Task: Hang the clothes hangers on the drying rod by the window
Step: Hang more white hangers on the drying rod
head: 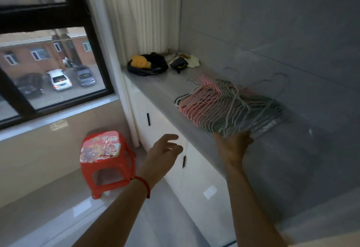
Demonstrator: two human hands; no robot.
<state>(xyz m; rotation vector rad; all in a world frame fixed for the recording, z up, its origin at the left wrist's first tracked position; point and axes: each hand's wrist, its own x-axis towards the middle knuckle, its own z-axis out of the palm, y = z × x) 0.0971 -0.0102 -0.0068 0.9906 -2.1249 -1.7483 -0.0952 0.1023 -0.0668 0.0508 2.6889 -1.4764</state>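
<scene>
Hangers (229,108) blurred, perhaps overlapping

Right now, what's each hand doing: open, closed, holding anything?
Left hand: open, fingers spread in the air in front of the cabinet, holding nothing.
Right hand: at the near edge of the hanger pile; grip cannot be told.

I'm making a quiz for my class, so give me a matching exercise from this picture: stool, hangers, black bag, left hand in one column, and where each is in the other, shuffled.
Column one:
1. stool
2. hangers
3. black bag
4. left hand

Column two:
A. far end of the counter
B. in the air before the cabinet
C. on the floor under the window
D. piled mid-counter by the right hand

Pairs: 1-C, 2-D, 3-A, 4-B
</scene>
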